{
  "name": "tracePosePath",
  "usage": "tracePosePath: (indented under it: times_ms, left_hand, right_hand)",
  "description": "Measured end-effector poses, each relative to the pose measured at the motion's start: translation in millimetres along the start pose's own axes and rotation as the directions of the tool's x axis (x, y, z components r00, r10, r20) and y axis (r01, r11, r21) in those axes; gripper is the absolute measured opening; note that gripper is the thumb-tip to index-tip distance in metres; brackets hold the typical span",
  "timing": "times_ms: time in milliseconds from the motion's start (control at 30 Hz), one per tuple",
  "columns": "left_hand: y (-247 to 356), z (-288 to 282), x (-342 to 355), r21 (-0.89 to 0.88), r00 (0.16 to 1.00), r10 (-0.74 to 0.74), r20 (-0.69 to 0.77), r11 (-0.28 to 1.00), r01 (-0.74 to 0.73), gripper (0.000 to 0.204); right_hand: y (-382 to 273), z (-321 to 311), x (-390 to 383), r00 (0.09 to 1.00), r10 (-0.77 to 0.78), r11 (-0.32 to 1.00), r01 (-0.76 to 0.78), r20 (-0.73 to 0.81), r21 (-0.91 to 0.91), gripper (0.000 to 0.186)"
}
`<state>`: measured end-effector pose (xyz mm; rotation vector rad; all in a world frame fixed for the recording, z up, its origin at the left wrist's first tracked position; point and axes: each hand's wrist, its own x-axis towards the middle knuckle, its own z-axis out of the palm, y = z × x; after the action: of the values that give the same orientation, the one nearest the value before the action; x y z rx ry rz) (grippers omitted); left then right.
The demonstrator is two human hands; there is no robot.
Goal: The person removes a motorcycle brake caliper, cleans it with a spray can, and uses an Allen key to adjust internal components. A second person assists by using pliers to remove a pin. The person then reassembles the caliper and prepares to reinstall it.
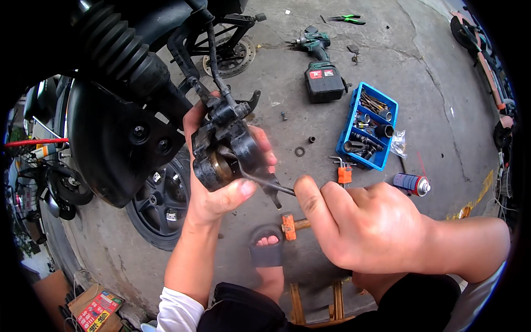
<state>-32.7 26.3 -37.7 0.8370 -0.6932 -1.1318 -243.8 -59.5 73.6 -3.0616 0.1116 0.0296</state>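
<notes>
One black brake caliper [243, 145] sits in the left hand [213, 200], which wraps around it beside the rubber-booted fork [119, 44], while the right hand [371, 224] is closed around a thin metal rod [283, 189] whose far end reaches the caliper's opening. If pushed too hard at an angle, that end could slip, perhaps jabbing the left thumb [239, 189] close by or scoring the brassy inner cylinder [222, 167].

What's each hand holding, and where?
Left hand: the black caliper, around its body. Right hand: a metal rod, by the end away from the caliper.
</notes>
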Motion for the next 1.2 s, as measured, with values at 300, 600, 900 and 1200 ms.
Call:
tracePosePath:
  times_ms: [300, 600, 900, 1200]
  left_hand:
    - [5, -1, 2, 0.126, 1.000, 0.025, 0.015, 0.992, -0.027, 0.113]
    - [-2, 13, 9, 0.104, 1.000, -0.012, -0.025, 0.994, 0.015, 0.133]
    - [-13, 14, 15, -0.330, 0.980, -0.195, -0.048, 0.929, 0.169, 0.106]
    - [10, 25, 19, -0.384, 0.928, -0.354, -0.113, 0.877, 0.288, 0.063]
  right_hand:
    - [11, -11, 1, 0.993, -0.035, 0.999, 0.034, 0.109, 0.017, 0.054]
    - [-12, -1, -14, 0.971, 0.239, 0.929, -0.235, 0.023, 0.287, 0.049]
    - [13, 122, -191, 0.702, 0.289, 0.711, -0.613, 0.651, 0.345, 0.017]
    - [-11, 315, -277, 0.473, 0.859, 0.421, -0.870, 0.194, 0.258, 0.022]
